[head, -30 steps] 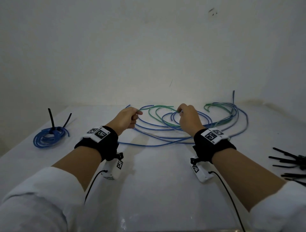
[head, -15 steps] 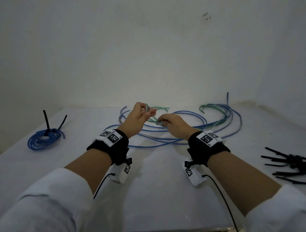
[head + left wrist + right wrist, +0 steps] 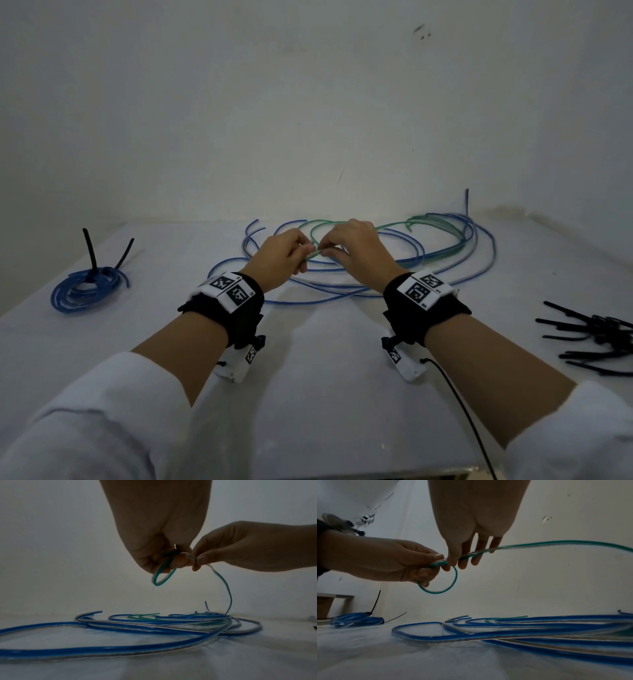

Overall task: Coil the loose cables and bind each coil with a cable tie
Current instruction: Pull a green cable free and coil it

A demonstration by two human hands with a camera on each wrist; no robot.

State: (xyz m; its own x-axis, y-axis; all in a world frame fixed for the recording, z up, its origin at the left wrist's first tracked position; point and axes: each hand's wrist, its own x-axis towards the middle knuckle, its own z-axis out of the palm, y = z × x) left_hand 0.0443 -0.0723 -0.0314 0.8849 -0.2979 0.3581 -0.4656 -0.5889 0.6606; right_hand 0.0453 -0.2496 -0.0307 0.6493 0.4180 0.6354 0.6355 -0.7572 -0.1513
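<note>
A white table [image 3: 308, 394] is seen, set against a pale wall [image 3: 308, 102]. Loose blue cables [image 3: 376, 294] are spread in wide loops across the middle of the table toward its far edge, with green strands among them. A blue coil [image 3: 85, 291], already bound with a black cable tie [image 3: 89, 253] whose tail stands upright, is laid near the left edge. A heap of spare black cable ties [image 3: 596, 339] is laid at the right edge. Above the loose cables, a green cable [image 3: 539, 545] is held up between both hands. By the left hand [image 3: 281, 257] a small loop of it is gripped in curled fingers. By the right hand [image 3: 356, 253] the same cable is pinched just beside the left fingertips, the remaining fingers being extended, and from there the cable is trailed down to the heap.
</note>
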